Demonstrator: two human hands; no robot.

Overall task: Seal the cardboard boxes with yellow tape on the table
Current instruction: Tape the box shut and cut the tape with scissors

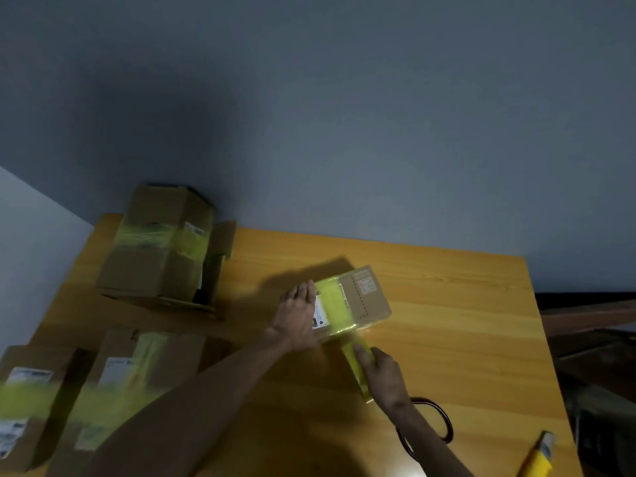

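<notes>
A small cardboard box (368, 297) lies mid-table with a band of yellow tape (335, 304) across its top. My left hand (297, 318) presses flat on the box's left end, fingers straight. From the box's near edge a strip of the yellow tape (356, 366) runs toward me. My right hand (382, 376) holds this strip, its index finger lying along it. The view is blurred, so the exact grip is hard to make out.
A tall taped box (161, 249) stands at the back left, and two more taped boxes (31, 404) (137, 370) sit at the front left. A dark tape roll ring (444, 421) lies under my right forearm. A yellow cutter (540, 456) rests at the wooden table's (464, 321) front right corner.
</notes>
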